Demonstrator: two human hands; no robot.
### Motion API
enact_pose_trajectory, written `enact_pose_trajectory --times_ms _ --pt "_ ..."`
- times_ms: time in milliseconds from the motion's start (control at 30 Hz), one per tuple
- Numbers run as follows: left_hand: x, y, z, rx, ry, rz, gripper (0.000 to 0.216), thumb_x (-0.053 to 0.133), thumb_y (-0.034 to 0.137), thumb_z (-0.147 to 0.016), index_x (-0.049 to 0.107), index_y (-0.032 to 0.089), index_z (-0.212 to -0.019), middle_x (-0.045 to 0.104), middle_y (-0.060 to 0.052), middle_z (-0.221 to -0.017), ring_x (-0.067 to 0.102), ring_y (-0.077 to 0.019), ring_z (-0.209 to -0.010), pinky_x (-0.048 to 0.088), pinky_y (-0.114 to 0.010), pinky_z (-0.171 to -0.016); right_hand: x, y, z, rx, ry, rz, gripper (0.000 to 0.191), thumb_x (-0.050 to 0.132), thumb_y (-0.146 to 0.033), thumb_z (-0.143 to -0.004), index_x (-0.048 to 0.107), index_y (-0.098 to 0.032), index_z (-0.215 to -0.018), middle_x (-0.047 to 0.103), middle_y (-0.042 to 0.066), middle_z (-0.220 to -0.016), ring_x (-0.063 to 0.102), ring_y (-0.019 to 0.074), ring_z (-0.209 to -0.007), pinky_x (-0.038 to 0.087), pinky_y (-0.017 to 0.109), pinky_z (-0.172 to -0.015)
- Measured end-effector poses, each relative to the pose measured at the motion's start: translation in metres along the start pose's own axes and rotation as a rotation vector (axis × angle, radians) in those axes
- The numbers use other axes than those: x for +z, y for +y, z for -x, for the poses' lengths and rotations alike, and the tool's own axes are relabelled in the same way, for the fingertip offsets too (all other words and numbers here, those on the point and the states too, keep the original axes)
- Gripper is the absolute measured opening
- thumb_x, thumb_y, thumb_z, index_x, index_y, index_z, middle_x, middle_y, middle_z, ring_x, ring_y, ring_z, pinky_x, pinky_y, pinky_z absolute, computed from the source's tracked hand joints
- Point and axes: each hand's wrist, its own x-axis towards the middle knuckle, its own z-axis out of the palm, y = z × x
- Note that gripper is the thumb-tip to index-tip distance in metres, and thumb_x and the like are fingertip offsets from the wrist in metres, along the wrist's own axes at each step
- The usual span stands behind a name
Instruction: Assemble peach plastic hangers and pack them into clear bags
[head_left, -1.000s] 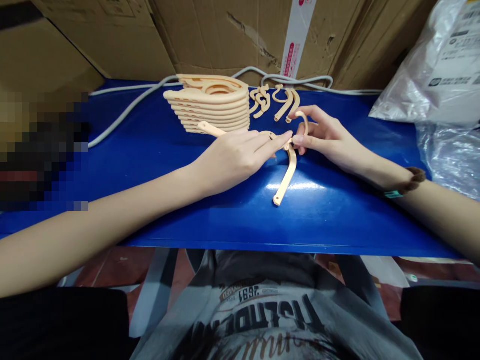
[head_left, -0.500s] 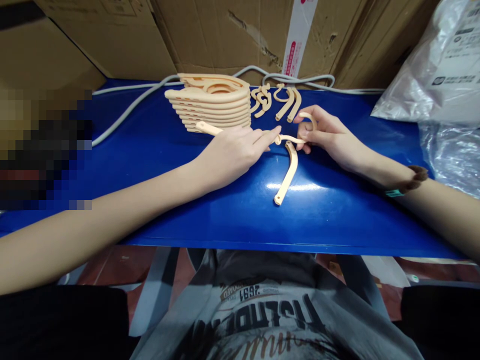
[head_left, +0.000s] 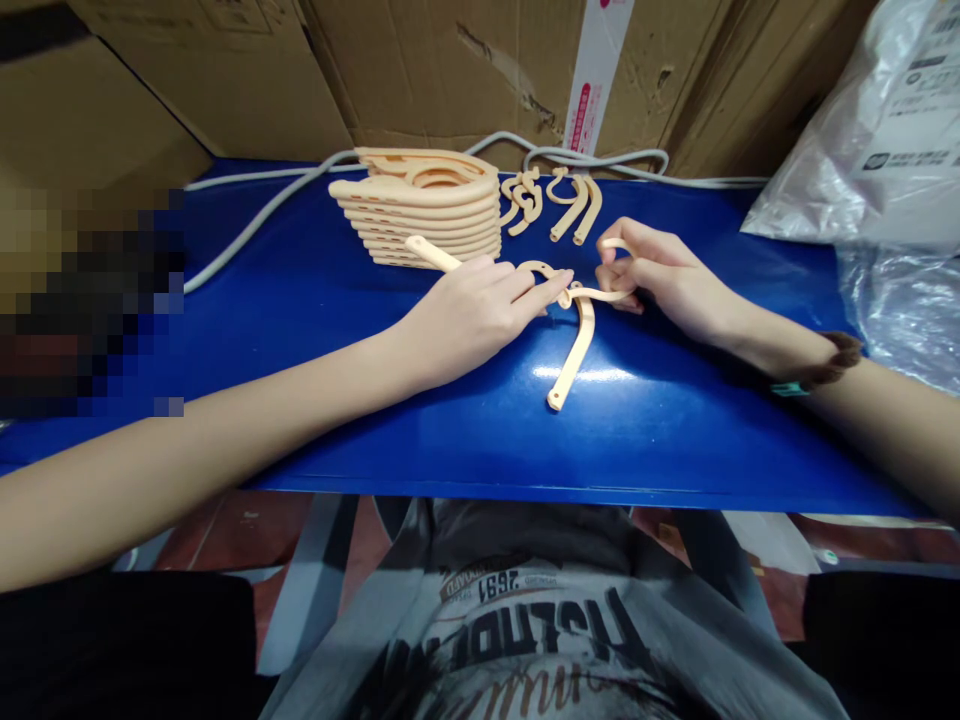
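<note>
A bar (head_left: pixel 433 254) is held above the surface (head_left: pixel 450 440), with the left hand (head_left: pixel 480 315) closed over its middle; one end is exposed toward the stack (head_left: pixel 420 222). A hook (head_left: pixel 596 295) is pinched at its curved part by the right hand (head_left: pixel 667 275), and its ring end is positioned at the left fingertips. Whether the ring is seated on the bar cannot be told; the joint is covered by fingers. A loose bar (head_left: pixel 574 362) is laid just in front, its upper end partly overlapped by the hook in view. If the hook is forced while misaligned, the ring may be strained. If the left grip is relaxed, the bar may be rotated. If the hands are lowered, the loose bar may be displaced.
</note>
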Motion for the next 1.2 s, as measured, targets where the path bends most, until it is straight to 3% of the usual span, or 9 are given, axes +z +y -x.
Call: enact_pose_trajectory --times_ms 300,400,567,867,1067,1200 --pt "0.007 0.001 0.001 0.025 0.081 0.066 0.047 0.033 0.011 -0.119 0.065 0.004 -0.153 0.081 -0.017 -0.118 0.077 -0.0237 -0.108 0.054 -0.035 -0.084 0.001 -0.001 0.001 -0.001 -0.034 -0.088 0.020 0.062 -0.019 -0.079 0.046 -0.026 -0.089 0.046 -0.006 -0.066 0.036 0.0121 -0.056 0.029 0.030 -0.053" --pt "0.007 -0.001 0.002 0.019 0.029 0.115 0.049 0.032 0.014 -0.120 0.063 0.009 -0.157 0.080 -0.017 -0.119 0.076 -0.0245 -0.107 0.055 -0.037 -0.087 0.001 -0.001 0.001 -0.010 -0.048 -0.114 0.018 0.062 -0.021 -0.078 0.047 -0.026 -0.086 0.045 -0.007 -0.063 0.033 0.0107 -0.054 0.027 0.027 -0.050" --pt "0.001 -0.003 0.001 0.060 -0.038 0.142 0.051 0.029 0.017 -0.120 0.060 0.008 -0.160 0.078 -0.013 -0.103 0.074 -0.0242 -0.100 0.054 -0.037 -0.087 0.001 0.000 0.001 -0.008 -0.063 -0.045 0.018 0.061 -0.019 -0.075 0.047 -0.026 -0.084 0.046 -0.007 -0.062 0.033 0.0118 -0.053 0.028 0.027 -0.050" --pt "-0.004 -0.004 -0.002 -0.008 -0.129 0.252 0.051 0.035 0.022 -0.120 0.057 0.014 -0.165 0.081 -0.014 -0.109 0.076 -0.0250 -0.106 0.054 -0.037 -0.093 0.001 0.003 -0.001 0.002 -0.030 0.038 0.020 0.063 -0.026 -0.078 0.046 -0.027 -0.088 0.046 -0.004 -0.065 0.037 0.0144 -0.055 0.035 0.031 -0.052" --pt "-0.011 0.005 -0.005 -0.107 -0.076 0.296 0.044 0.043 0.029 -0.118 0.072 0.014 -0.146 0.083 -0.015 -0.122 0.078 -0.0258 -0.111 0.055 -0.035 -0.092 0.005 0.003 0.001 -0.037 -0.040 0.017 0.020 0.066 -0.028 -0.085 0.054 -0.026 -0.101 0.050 -0.007 -0.067 0.042 0.0132 -0.055 0.040 0.031 -0.055" --pt "-0.025 0.016 -0.008 -0.284 -0.086 0.393 0.029 0.052 0.025 -0.110 0.074 0.016 -0.127 0.082 -0.009 -0.111 0.078 -0.0232 -0.100 0.050 -0.031 -0.076 0.010 -0.001 0.006 -0.077 0.074 0.029 0.046 0.073 -0.045 -0.094 0.052 -0.026 -0.129 0.053 -0.009 -0.071 0.050 0.0139 -0.061 0.043 0.031 -0.060"
